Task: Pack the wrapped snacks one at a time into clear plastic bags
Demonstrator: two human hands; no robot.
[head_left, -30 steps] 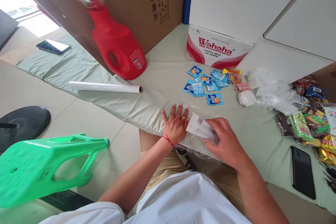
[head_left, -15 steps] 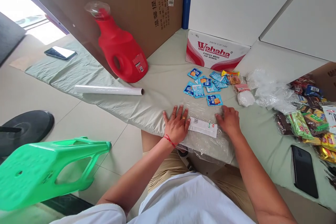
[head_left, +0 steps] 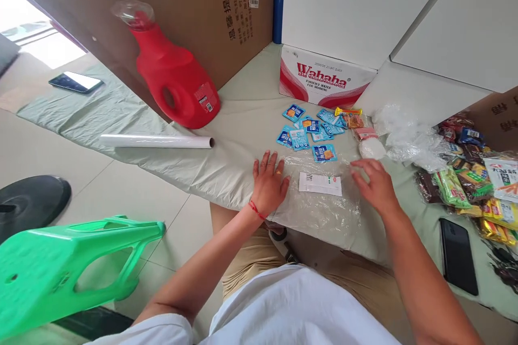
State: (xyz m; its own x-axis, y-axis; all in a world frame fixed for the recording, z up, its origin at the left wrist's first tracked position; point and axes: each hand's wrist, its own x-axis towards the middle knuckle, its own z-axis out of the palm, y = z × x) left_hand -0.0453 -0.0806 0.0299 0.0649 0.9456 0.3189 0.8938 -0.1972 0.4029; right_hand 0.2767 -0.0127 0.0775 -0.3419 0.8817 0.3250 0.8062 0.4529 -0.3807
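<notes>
A sheet of clear plastic film [head_left: 324,215] lies spread on the cloth-covered table in front of me, its lower edge close to the table's edge. On it rests a white packet [head_left: 320,184] with small print. My left hand [head_left: 269,184] lies flat at the film's left edge, fingers apart, holding nothing. To the right of the packet is my right hand [head_left: 374,183], its fingers loosely stretched and nothing visible in them; whether it touches the film I cannot tell. Several blue snack sachets [head_left: 311,125] lie just beyond the film.
At the back stand a Wahaba-style printed "Wahaha" carton [head_left: 324,78] and a red jug [head_left: 178,81]. A white film roll [head_left: 157,142] lies left. Wrapped snacks [head_left: 465,183], crumpled clear plastic [head_left: 408,137] and a black phone [head_left: 458,255] are right. A green stool [head_left: 44,269] stands left.
My right hand has moved right, away from the packet, and its fingers have straightened. The packet has shifted slightly toward the right on the film. My left hand stays at the left edge.
</notes>
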